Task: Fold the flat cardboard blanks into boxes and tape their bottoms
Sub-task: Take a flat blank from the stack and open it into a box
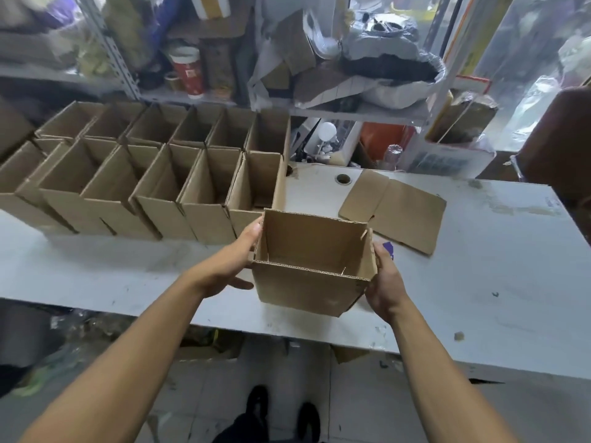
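Two hands hold one open box [311,266] over the near edge of the white table [479,266]. It is gripped on its left side by the left hand [236,257] and on its right side by the right hand [385,282]. Bare tabletop is seen right of the grip. Two rows of finished boxes [144,174] are packed close on the left. One flat blank [395,209] is laid just behind. The held box is brown, upright, its top open.
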